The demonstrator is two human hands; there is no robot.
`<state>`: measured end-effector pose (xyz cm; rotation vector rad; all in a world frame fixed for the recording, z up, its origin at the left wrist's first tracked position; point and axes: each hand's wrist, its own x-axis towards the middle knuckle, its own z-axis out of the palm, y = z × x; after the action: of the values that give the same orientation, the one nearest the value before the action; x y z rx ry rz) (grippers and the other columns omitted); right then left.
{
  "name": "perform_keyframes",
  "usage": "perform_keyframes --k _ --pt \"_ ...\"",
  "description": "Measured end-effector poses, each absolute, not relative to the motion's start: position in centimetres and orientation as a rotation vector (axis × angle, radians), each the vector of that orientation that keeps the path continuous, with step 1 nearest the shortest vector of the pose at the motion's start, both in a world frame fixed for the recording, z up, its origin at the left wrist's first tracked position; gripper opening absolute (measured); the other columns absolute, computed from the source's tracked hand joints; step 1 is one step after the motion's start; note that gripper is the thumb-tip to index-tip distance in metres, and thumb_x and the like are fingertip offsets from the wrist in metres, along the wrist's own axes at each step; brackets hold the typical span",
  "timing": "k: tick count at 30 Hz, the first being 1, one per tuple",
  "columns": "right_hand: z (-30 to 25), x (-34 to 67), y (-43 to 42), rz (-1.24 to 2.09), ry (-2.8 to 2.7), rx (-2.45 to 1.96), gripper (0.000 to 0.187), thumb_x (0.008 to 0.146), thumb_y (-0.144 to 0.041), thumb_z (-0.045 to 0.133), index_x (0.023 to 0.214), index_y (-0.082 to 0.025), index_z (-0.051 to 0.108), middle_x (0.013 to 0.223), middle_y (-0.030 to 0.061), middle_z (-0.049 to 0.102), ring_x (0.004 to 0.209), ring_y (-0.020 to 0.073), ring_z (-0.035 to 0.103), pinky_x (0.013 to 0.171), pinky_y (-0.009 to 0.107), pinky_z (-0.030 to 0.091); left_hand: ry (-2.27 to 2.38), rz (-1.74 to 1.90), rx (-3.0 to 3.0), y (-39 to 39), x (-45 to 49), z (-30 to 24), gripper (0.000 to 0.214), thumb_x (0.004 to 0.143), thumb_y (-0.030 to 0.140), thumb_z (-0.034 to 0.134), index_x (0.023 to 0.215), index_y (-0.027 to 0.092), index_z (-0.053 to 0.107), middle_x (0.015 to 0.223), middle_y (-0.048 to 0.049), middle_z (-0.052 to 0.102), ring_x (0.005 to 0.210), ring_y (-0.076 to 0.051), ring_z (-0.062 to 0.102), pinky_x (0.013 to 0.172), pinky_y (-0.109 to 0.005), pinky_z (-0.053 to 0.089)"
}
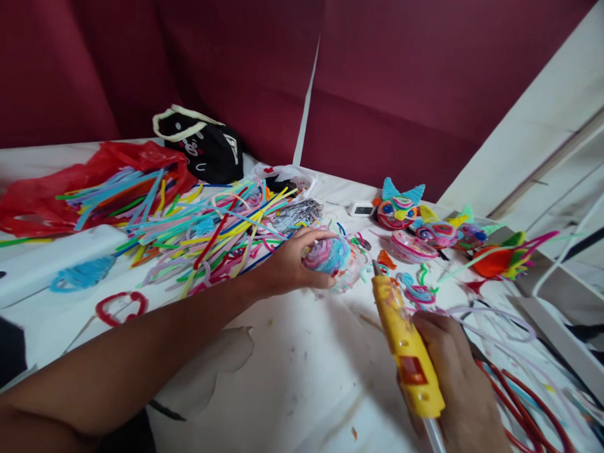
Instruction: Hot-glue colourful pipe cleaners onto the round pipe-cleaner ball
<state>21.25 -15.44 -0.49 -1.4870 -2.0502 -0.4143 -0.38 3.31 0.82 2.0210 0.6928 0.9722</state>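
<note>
My left hand (pixel 298 263) is closed around a round craft piece (pixel 328 258) with pink, purple and blue pipe cleaners coiled over it. A clear, whitish part of the piece shows at its right side. In my right hand (pixel 449 366) is a yellow hot glue gun (pixel 404 344), its nozzle tilted up and away from me. A clear glue stick (pixel 437 443) sticks out of the gun's rear end. The nozzle is apart from the craft piece, to its right. Red-handled scissors (pixel 529 413) lie to the right of my right hand.
Many loose pipe cleaners (pixel 216 229) spread over the left of the table, some in a red plastic bag (pixel 37 201). Finished-looking pipe cleaner figures (pixel 397 207) line the back right. A black bag (pixel 205 149) and a small digital display (pixel 361 209) stand along the back.
</note>
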Motion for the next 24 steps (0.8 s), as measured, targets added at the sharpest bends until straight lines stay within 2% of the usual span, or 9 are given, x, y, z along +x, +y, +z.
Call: perform_keyframes --k 4,10,13,17,19,21,23,24 --pt "-1.0 21.2 -14.7 -0.091 -2.008 -1.562 0.024 0.090 -0.024 0.047 0.114 -0.023 0.046 0.097 0.0071 0.053 0.076 0.0192 0.060 0.059 0.029 0.052 0.775 1.004 1.992 3.8 -0.6 0.9 0.078 0.056 0.037 0.081 0.127 0.017 0.057 0.130 -0.0110 0.054 0.122 -0.031 0.052 0.106 -0.043 0.041" --pt "-2.7 20.2 -14.2 0.254 -2.011 -1.658 0.044 0.085 -0.015 0.050 0.128 -0.023 0.043 0.117 0.0107 0.053 0.096 0.0210 0.063 0.080 0.035 0.055 0.777 1.002 2.035 3.2 -0.6 1.6 0.077 0.058 0.036 0.080 0.128 0.016 0.056 0.133 -0.0124 0.052 0.127 -0.031 0.048 0.110 -0.044 0.037" --pt "-2.9 19.6 -14.3 0.390 -2.029 -1.655 0.039 0.084 -0.018 0.052 0.123 -0.020 0.051 0.119 0.0124 0.054 0.101 0.0231 0.061 0.087 0.039 0.054 0.767 1.011 2.060 2.9 -0.6 1.9 0.077 0.059 0.035 0.079 0.129 0.016 0.055 0.133 -0.0123 0.051 0.128 -0.030 0.047 0.112 -0.043 0.035" --pt "-1.0 18.9 -14.1 0.441 -1.939 -1.581 0.036 0.082 -0.026 0.058 0.118 -0.021 0.059 0.121 0.0116 0.058 0.110 0.0242 0.058 0.092 0.038 0.051 0.770 1.062 2.109 2.6 -0.5 1.9 0.079 0.059 0.037 0.078 0.131 0.016 0.053 0.129 -0.0119 0.050 0.123 -0.031 0.051 0.108 -0.043 0.040" --pt "0.5 18.3 -13.5 0.508 -1.769 -1.585 0.035 0.080 -0.033 0.062 0.113 -0.022 0.062 0.115 0.0091 0.062 0.103 0.0231 0.060 0.088 0.037 0.051 0.786 1.089 2.125 2.2 -0.4 1.9 0.079 0.060 0.037 0.078 0.132 0.017 0.053 0.130 -0.0112 0.049 0.121 -0.031 0.052 0.106 -0.043 0.043" --pt "1.9 17.5 -12.5 0.658 -1.500 -1.574 0.039 0.078 -0.044 0.065 0.109 -0.021 0.064 0.105 0.0082 0.065 0.087 0.0207 0.061 0.076 0.034 0.051 0.795 1.116 2.123 1.8 -0.2 1.9 0.078 0.060 0.036 0.078 0.132 0.019 0.053 0.132 -0.0111 0.048 0.121 -0.031 0.053 0.106 -0.044 0.043" --pt "2.8 16.6 -11.1 0.807 -1.283 -1.481 0.042 0.072 -0.046 0.071 0.103 -0.018 0.065 0.095 0.0067 0.066 0.078 0.0181 0.059 0.067 0.030 0.048 0.785 1.137 2.119 1.2 -0.1 2.0 0.077 0.059 0.033 0.077 0.131 0.019 0.052 0.131 -0.0115 0.048 0.123 -0.031 0.052 0.106 -0.044 0.043" --pt "3.0 16.2 -10.4 0.847 -1.230 -1.422 0.038 0.071 -0.046 0.071 0.096 -0.018 0.066 0.089 0.0048 0.065 0.074 0.0160 0.056 0.064 0.028 0.046 0.772 1.147 2.121 1.0 0.0 2.0 0.077 0.059 0.031 0.077 0.131 0.019 0.052 0.131 -0.0117 0.049 0.124 -0.031 0.051 0.106 -0.043 0.043"
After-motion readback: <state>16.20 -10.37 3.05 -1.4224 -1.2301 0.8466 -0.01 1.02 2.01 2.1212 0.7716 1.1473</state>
